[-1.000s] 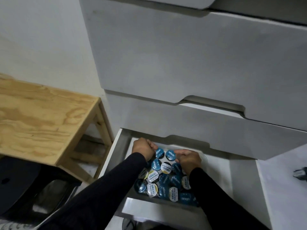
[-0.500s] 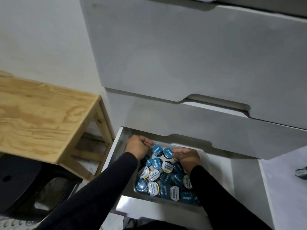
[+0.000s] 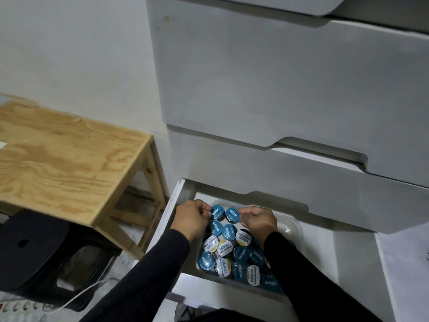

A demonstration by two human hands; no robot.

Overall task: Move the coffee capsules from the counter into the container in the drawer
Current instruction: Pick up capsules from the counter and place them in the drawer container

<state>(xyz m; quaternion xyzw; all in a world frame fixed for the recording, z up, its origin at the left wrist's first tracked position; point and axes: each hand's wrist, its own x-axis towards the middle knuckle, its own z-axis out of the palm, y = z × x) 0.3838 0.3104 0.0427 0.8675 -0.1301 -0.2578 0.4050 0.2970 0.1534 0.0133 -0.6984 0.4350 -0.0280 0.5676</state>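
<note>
Since the earlier frame both hands have barely shifted. The left hand (image 3: 191,218) pinches one blue capsule (image 3: 216,212); the right hand (image 3: 260,220) pinches another (image 3: 232,214). Just below the fingers, the clear container (image 3: 293,225) in the open drawer (image 3: 176,201) holds roughly sixteen coffee capsules (image 3: 232,254). Nearly done, likely; the counter is unseen.

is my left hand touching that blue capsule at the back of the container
Touching. The head view shows the left hand with its curled fingertips pinching the edge of the blue capsule at the far end of the container, no gap between them.
</note>
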